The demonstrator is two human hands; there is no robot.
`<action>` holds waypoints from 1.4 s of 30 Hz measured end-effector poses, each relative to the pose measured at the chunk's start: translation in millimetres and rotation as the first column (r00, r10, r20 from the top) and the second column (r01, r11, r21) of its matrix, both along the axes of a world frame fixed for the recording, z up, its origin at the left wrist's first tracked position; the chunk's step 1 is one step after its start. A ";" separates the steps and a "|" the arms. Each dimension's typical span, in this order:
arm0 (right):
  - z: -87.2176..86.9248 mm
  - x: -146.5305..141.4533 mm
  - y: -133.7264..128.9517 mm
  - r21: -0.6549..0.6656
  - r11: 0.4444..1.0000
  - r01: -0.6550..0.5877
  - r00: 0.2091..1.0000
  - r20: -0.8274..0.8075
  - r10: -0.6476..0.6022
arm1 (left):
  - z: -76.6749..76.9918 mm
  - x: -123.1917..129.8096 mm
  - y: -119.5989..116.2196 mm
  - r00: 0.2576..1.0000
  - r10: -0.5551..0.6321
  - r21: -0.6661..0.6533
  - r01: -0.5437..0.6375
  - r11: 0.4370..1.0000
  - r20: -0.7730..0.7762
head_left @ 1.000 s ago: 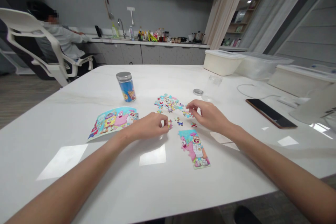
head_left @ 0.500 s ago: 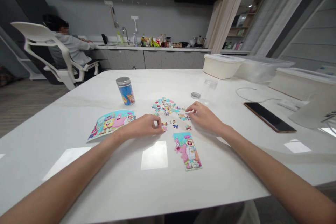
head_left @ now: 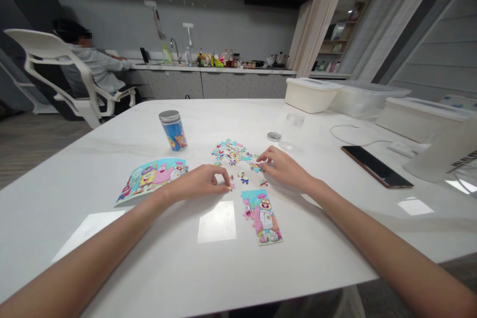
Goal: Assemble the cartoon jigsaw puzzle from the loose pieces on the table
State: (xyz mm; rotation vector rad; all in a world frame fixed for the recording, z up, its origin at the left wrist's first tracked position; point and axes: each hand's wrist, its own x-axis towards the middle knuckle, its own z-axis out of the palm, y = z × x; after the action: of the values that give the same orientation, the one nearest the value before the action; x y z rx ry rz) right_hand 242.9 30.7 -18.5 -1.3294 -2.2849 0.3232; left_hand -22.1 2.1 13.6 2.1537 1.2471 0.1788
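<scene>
My left hand [head_left: 203, 180] pinches a small pink-and-yellow puzzle piece [head_left: 231, 187] at the table surface with thumb and index finger. Over the right end of the loose pile of puzzle pieces [head_left: 233, 150], my right hand [head_left: 281, 166] has its fingers bent and apart, fingertips at the pieces. Between the hands lie a few separate pieces, among them a blue-and-white piece [head_left: 244, 179] and a red one [head_left: 263, 183]. Nearer to me is a joined puzzle section [head_left: 264, 218] with pink and white cartoon figures. A curved picture sheet [head_left: 151, 179] rests beside my left forearm.
A lidded jar [head_left: 173, 131] with a blue label stands at the left. Behind my right hand are a clear jar [head_left: 292, 131] and its metal lid [head_left: 274, 136]. Rightward are a phone [head_left: 374, 166], a cable and storage boxes [head_left: 313, 95]. A person [head_left: 99, 64] sits at the far counter.
My left thumb and index finger have shifted slightly around the small piece at the table. My right fingertips remain at the pile. The whole view has shifted a little.
</scene>
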 end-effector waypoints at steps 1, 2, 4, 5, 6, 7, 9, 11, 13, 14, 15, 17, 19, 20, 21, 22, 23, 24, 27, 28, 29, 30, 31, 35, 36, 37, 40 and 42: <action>0.0 -0.2 0.2 0.011 1.000 0.005 1.000 -0.005 -0.005 | -0.1 0.1 0.2 1.000 -0.008 -0.001 0.008 1.000 0.006; 0.1 -0.7 1.1 0.025 1.000 0.010 1.000 -0.005 -0.010 | -0.5 0.1 0.6 1.000 -0.011 0.000 0.011 1.000 0.010; 1.4 -3.4 6.4 0.056 0.998 0.020 0.999 0.025 -0.021 | -1.9 -0.1 1.7 1.000 -0.005 0.005 0.005 1.000 0.007; 2.5 -5.9 11.1 0.071 0.997 0.023 0.998 0.055 -0.027 | -2.9 -0.3 2.4 1.000 -0.001 0.008 0.001 1.000 0.002; 3.8 -9.4 17.2 0.083 0.996 0.022 0.995 0.094 -0.030 | -4.1 -0.7 3.1 1.000 0.003 0.012 -0.003 1.000 -0.006; 5.4 -13.7 24.4 0.091 0.995 0.028 0.991 0.130 -0.040 | -5.3 -1.1 3.8 1.000 0.005 0.016 -0.004 1.000 -0.014; 8.7 -24.8 41.2 0.093 0.995 0.044 0.979 0.194 -0.062 | -7.2 -1.8 4.7 1.000 0.000 0.019 0.000 1.000 -0.025; 11.0 -37.0 58.2 0.065 0.994 0.085 0.967 0.235 -0.098 | -7.8 -2.2 4.8 1.000 -0.004 0.018 0.005 1.000 -0.030; 11.4 -47.9 72.8 0.042 0.992 0.121 0.961 0.245 -0.127 | -6.6 -1.9 4.0 0.999 -0.002 0.014 0.003 1.000 -0.039; 11.0 -52.2 78.7 0.033 0.990 0.139 0.958 0.249 -0.143 | -5.6 -1.7 3.3 0.999 0.002 0.015 -0.001 1.000 -0.045; 10.3 -55.7 83.5 0.026 0.987 0.156 0.956 0.249 -0.158 | -4.5 -1.4 2.6 0.999 0.006 0.018 -0.005 1.000 -0.052; 8.8 -60.0 90.2 0.011 0.983 0.184 0.953 0.244 -0.181 | -2.7 -1.2 1.3 0.998 0.012 0.024 -0.011 1.000 -0.067; 7.7 -61.5 93.9 -0.010 0.979 0.203 0.952 0.234 -0.195 | -2.5 -1.4 0.7 0.997 0.019 0.028 -0.017 0.999 -0.079; 7.5 -61.5 95.1 -0.023 0.978 0.209 0.953 0.229 -0.198 | -3.0 -1.7 0.7 0.996 0.021 0.030 -0.019 0.999 -0.083; 7.5 -61.1 95.8 -0.036 0.976 0.214 0.954 0.224 -0.201 | -3.7 -2.0 0.9 0.996 0.020 0.032 -0.018 0.999 -0.083; 7.6 -60.3 96.4 -0.049 0.975 0.218 0.955 0.217 -0.203 | -4.4 -2.2 1.2 0.996 0.017 0.034 -0.015 0.999 -0.083; 7.8 -59.3 96.7 -0.060 0.974 0.220 0.956 0.209 -0.204 | -5.1 -2.4 1.6 0.997 0.015 0.036 -0.012 0.999 -0.081; 8.0 -58.1 96.8 -0.069 0.973 0.221 0.958 0.199 -0.204 | -5.5 -2.3 1.9 0.997 0.012 0.038 -0.009 0.999 -0.079; 9.1 -52.9 95.1 -0.062 0.975 0.215 0.968 0.149 -0.204 | -5.1 -1.4 2.2 0.997 0.009 0.045 -0.006 0.999 -0.078; 9.7 -50.8 93.3 -0.049 0.976 0.211 0.971 0.126 -0.204 | -4.6 -1.0 2.1 0.997 0.007 0.048 -0.004 0.999 -0.078; 10.6 -48.6 90.5 -0.033 0.977 0.211 0.973 0.107 -0.206 | -4.1 -0.5 2.1 0.997 0.002 0.051 0.002 0.999 -0.076; 11.7 -46.4 86.5 -0.018 0.979 0.203 0.976 0.082 -0.201 | -3.7 -0.1 2.0 0.997 -0.005 0.052 0.009 0.999 -0.073; 13.2 -44.2 80.9 -0.013 0.983 0.181 0.983 0.045 -0.180 | -3.3 0.2 1.9 0.998 -0.010 0.054 0.014 0.998 -0.068; 20.7 -36.3 42.9 -0.129 0.983 -0.128 0.949 -0.305 0.083 | -2.3 0.9 1.4 0.998 -0.017 0.062 0.021 0.998 -0.065; 22.5 -34.7 30.8 -0.178 0.959 -0.220 0.913 -0.383 0.138 | -2.1 1.1 1.2 0.998 -0.015 0.061 0.019 0.998 -0.069; 24.0 -33.4 18.8 -0.227 0.928 -0.296 0.883 -0.436 0.174 | -2.1 1.2 1.0 0.997 -0.014 0.058 0.019 0.998 -0.073; 26.7 -29.9 -10.2 -0.339 0.847 -0.410 0.848 -0.484 0.217 | -2.7 0.9 0.2 0.996 -0.014 0.067 0.020 0.998 -0.093; 27.6 -27.9 -20.3 -0.358 0.794 -0.492 0.833 -0.459 0.309 | -3.1 0.4 -1.3 0.992 -0.006 0.098 0.018 0.995 -0.123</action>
State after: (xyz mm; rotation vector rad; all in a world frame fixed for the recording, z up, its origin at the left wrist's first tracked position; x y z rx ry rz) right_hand 215.0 10.4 9.1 -0.8310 -2.2011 1.2367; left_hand -21.7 0.9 10.5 2.2866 1.3191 0.1068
